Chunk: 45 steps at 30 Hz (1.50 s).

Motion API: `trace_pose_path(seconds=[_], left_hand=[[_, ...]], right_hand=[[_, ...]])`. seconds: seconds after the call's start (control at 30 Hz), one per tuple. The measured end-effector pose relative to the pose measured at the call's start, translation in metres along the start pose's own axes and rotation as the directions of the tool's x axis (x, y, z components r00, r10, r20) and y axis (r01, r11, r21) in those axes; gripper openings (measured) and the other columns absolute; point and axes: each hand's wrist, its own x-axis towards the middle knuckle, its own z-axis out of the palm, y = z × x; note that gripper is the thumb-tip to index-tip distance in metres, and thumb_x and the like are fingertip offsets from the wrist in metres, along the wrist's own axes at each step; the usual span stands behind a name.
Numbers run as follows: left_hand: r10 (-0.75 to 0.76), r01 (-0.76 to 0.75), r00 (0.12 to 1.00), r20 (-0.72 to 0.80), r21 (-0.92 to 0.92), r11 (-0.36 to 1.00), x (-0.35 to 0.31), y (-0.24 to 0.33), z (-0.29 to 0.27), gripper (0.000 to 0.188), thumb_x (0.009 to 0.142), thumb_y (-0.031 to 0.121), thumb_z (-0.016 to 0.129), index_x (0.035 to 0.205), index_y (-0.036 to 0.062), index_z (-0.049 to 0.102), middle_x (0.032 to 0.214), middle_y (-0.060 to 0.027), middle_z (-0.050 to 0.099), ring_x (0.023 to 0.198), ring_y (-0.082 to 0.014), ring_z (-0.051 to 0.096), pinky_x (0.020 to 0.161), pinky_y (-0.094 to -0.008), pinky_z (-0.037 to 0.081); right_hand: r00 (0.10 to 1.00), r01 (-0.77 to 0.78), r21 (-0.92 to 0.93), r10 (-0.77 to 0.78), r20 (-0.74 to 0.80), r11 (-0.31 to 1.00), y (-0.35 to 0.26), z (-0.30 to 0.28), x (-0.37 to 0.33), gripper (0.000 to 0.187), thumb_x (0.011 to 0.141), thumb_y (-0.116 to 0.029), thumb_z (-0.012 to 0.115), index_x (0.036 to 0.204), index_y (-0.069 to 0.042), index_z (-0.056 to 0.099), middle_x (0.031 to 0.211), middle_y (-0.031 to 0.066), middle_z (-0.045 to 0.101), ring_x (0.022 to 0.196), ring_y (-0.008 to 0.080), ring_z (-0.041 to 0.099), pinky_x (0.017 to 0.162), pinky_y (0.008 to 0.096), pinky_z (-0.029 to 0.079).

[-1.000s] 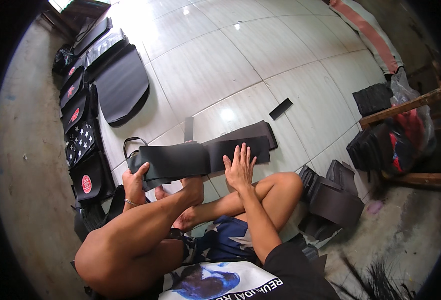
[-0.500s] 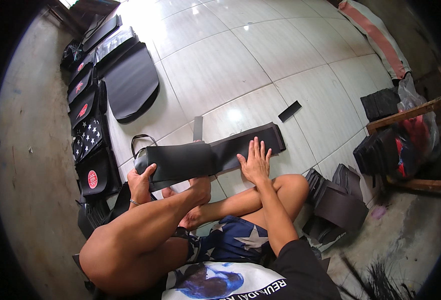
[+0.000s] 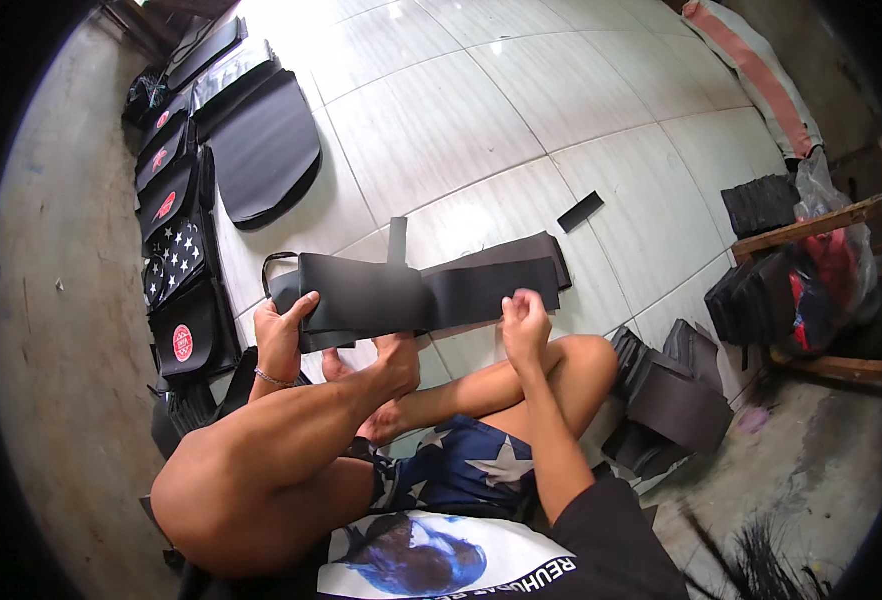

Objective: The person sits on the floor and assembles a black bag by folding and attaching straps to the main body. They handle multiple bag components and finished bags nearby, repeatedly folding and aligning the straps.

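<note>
My left hand [image 3: 281, 335] grips the left end of a black leather-like panel [image 3: 356, 295], thumb on top and fingers underneath; more dark layers show below its edge. From the panel a long flat black strip [image 3: 481, 290] stretches right. At the strip's near right edge, my right hand [image 3: 527, 325] is closed with its fingertips curled on it, slightly blurred. Beneath and beyond the strip lies a stack of dark brown strips [image 3: 521, 250] on the floor. A thin black loop [image 3: 277, 262] stands at the panel's left end, and a narrow grey strip [image 3: 398, 240] pokes out beyond it.
Black flaps with red emblems [image 3: 183, 342] line the left wall, beside a large rounded black panel [image 3: 266, 160]. A small black piece [image 3: 581, 212] lies on the tiles. Dark stacks [image 3: 676, 400] sit by my right knee, near a wooden rack [image 3: 821, 225] and a striped sack [image 3: 756, 75].
My right hand has gone from lying flat on the strip to curled at its near edge. The black strip has shifted toward me, showing more of the brown stack.
</note>
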Motion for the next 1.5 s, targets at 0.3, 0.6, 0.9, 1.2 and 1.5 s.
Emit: trace_pose_path(seconds=[0.3, 0.6, 0.9, 1.2, 1.5], left_hand=[[0.045, -0.04, 0.992, 0.12, -0.051, 0.998, -0.003, 0.012, 0.016, 0.02, 0.081, 0.004, 0.074, 0.098, -0.0032, 0.065, 0.089, -0.0077, 0.07, 0.073, -0.0146, 0.066, 0.067, -0.0263, 0.054], [0.158, -0.171, 0.979, 0.13, 0.091, 0.981, -0.008, 0.013, 0.031, 0.017, 0.083, 0.008, 0.072, 0.093, -0.0052, 0.069, 0.086, -0.0066, 0.07, 0.069, -0.0103, 0.063, 0.061, -0.0237, 0.05], [0.141, -0.142, 0.986, 0.089, 0.006, 0.99, -0.01, 0.02, 0.035, 0.016, 0.081, 0.005, 0.073, 0.092, -0.0049, 0.068, 0.087, -0.0076, 0.071, 0.069, -0.0125, 0.064, 0.063, -0.0244, 0.052], [0.111, -0.123, 0.986, 0.124, 0.093, 0.988, -0.003, 0.019, 0.029, 0.017, 0.082, 0.005, 0.074, 0.096, -0.0016, 0.066, 0.087, -0.0077, 0.07, 0.071, -0.014, 0.067, 0.063, -0.0261, 0.055], [0.05, -0.05, 0.999, 0.011, -0.018, 0.999, 0.003, 0.015, 0.023, 0.016, 0.08, 0.004, 0.074, 0.092, -0.0039, 0.066, 0.084, -0.0074, 0.07, 0.067, -0.0137, 0.065, 0.061, -0.026, 0.053]], right_hand=[[0.743, -0.591, 0.689, 0.616, 0.262, 0.419, 0.017, 0.046, -0.02, 0.019, 0.094, -0.019, 0.064, 0.088, -0.003, 0.057, 0.079, 0.0094, 0.065, 0.059, 0.0159, 0.063, 0.053, 0.0319, 0.06], [0.908, -0.393, 0.498, 0.412, 0.077, 0.773, -0.009, 0.061, -0.008, 0.023, 0.1, -0.013, 0.053, 0.083, 0.002, 0.053, 0.079, 0.018, 0.065, 0.061, 0.0249, 0.068, 0.052, 0.0348, 0.06], [0.897, -0.394, 0.415, 0.441, -0.019, 0.82, 0.002, 0.068, 0.0, 0.025, 0.1, -0.014, 0.053, 0.085, 0.006, 0.057, 0.078, 0.0173, 0.066, 0.06, 0.0247, 0.068, 0.051, 0.034, 0.06], [0.899, -0.381, 0.302, 0.426, -0.097, 0.874, -0.005, 0.064, -0.006, 0.028, 0.098, -0.018, 0.058, 0.084, 0.006, 0.061, 0.07, 0.0132, 0.065, 0.051, 0.0201, 0.065, 0.042, 0.0329, 0.056], [0.948, -0.279, -0.062, 0.264, -0.177, 0.958, 0.01, 0.062, -0.003, 0.03, 0.096, -0.019, 0.06, 0.08, 0.006, 0.063, 0.057, 0.01, 0.062, 0.044, 0.0179, 0.063, 0.038, 0.0317, 0.052]])
